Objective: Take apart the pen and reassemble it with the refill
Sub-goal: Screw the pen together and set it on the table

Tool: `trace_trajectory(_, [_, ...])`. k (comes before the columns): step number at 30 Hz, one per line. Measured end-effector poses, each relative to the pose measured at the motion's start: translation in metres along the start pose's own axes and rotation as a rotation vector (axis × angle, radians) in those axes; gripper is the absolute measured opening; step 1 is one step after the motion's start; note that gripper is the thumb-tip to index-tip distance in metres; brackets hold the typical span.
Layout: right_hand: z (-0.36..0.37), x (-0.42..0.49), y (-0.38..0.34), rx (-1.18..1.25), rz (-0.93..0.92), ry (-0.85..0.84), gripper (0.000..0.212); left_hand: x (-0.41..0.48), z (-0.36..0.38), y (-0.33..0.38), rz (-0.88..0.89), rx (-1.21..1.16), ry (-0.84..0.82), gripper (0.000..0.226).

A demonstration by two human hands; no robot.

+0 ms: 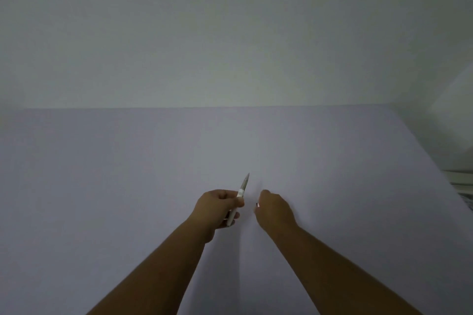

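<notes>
A: Above the pale surface [332, 186], near its middle, the person's left hand [217, 208] holds the pen [238, 199] off the top, tip pointing up and away. How far along would you judge the job to be?

B: Hard to place. The pen looks whole from here: tapered tip, a light band below it, the pale barrel running down through the fist. Nothing lies loose on the surface, no spring, no separate barrel half. So it is either not yet opened or already closed up again, and one view cannot settle which.

A: And the refill?

B: Not visible on its own. The right hand [273, 210] shows a tiny dark-and-light speck at its fingertips, too small to name. It could be a pen part, or nothing of the kind.

A: The grip on each side?

B: The left grip is clamped around the barrel, thumb and fingers pinching just below the band, the lower end poking out under the palm. The right hand is curled, knuckles to the camera, just beside the pen without touching it; whether its grip is pinched on that speck cannot be told.
</notes>
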State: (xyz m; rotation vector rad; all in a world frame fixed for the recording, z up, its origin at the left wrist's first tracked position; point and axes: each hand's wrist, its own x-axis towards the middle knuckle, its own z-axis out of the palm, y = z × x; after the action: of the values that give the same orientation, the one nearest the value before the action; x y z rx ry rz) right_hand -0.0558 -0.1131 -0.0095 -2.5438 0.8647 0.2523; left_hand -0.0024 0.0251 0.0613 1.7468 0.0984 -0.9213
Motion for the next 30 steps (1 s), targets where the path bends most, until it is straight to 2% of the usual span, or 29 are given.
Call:
trace_trajectory(4, [0.007, 0.0, 0.0, 0.057, -0.003, 0.007, 0.02, 0.002, 0.0, -0.002, -0.006, -0.024, -0.003, 0.01])
trace_trajectory(6, [0.003, -0.001, -0.004, 0.187, 0.038, 0.017, 0.026, 0.002, 0.0, -0.002, -0.006, -0.03, -0.001, 0.009])
trace_trajectory(9, [-0.02, 0.003, -0.011, 0.526, 0.107, 0.053, 0.023, 0.001, -0.002, 0.0, -0.007, -0.039, -0.01, 0.01])
trace_trajectory(11, [-0.044, 0.003, -0.015, 0.871, 0.141, 0.046, 0.032, -0.003, -0.002, 0.003, -0.003, -0.032, -0.027, 0.012])
trace_trajectory(13, [-0.063, 0.006, -0.019, 1.227, 0.179, 0.012, 0.03, -0.006, -0.002, 0.005, -0.008, -0.014, -0.037, 0.012])
trace_trajectory(16, [-0.086, 0.002, -0.022, 1.459, 0.138, -0.033, 0.023, -0.013, 0.002, 0.008, -0.002, 0.005, -0.057, 0.01])
trace_trajectory(22, [-0.094, -0.011, -0.022, 1.27, 0.048, -0.159, 0.014, -0.022, 0.005, 0.013, 0.041, 0.003, -0.073, 0.009])
trace_trajectory(30, [-0.09, -0.025, -0.019, 1.218, -0.015, -0.234, 0.01, -0.032, 0.008, 0.011, 0.084, -0.024, -0.043, 0.01])
